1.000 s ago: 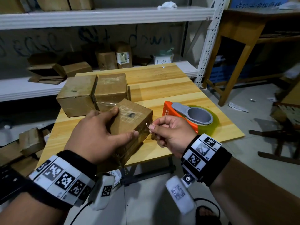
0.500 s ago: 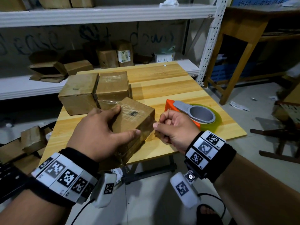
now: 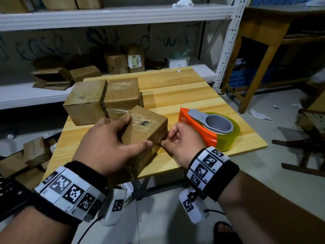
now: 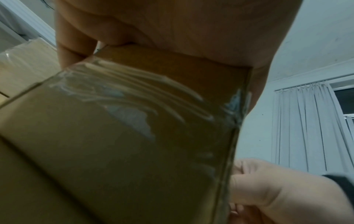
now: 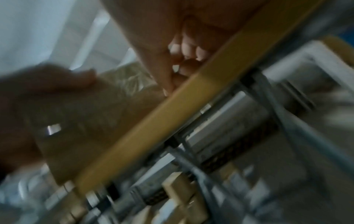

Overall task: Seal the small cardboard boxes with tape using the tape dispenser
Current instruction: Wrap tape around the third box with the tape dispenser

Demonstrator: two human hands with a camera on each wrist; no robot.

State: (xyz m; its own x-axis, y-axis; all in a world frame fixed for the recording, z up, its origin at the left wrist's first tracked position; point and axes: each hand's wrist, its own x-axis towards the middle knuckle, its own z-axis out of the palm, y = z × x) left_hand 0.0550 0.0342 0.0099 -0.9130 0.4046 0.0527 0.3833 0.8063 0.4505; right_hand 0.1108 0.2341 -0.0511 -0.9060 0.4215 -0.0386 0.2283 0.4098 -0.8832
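Observation:
A small brown cardboard box [image 3: 147, 127] with wrinkled clear tape on top sits tilted at the near edge of the wooden table [image 3: 175, 88]. My left hand [image 3: 116, 140] grips it, fingers over the far top edge and thumb on the near side. In the left wrist view the box [image 4: 134, 136] fills the frame under my palm. My right hand [image 3: 168, 140] is curled into a loose fist, its thumb tip touching the box's right side next to my left thumb. I see nothing in its fingers [image 5: 182, 50]. The orange and grey tape dispenser [image 3: 209, 127] with a yellowish roll lies flat just right of that hand.
Two more taped boxes [image 3: 84, 101] [image 3: 121, 95] stand side by side behind the held one. White metal shelving [image 3: 105, 14] with cartons runs behind the table. A wooden table [image 3: 260, 32] stands to the right, and loose cardboard [image 3: 35, 150] lies on the floor at left.
The box has come down closer to the table. My right hand, which pinched a thin clear strip beside the box, has dropped and now touches the box's right side.

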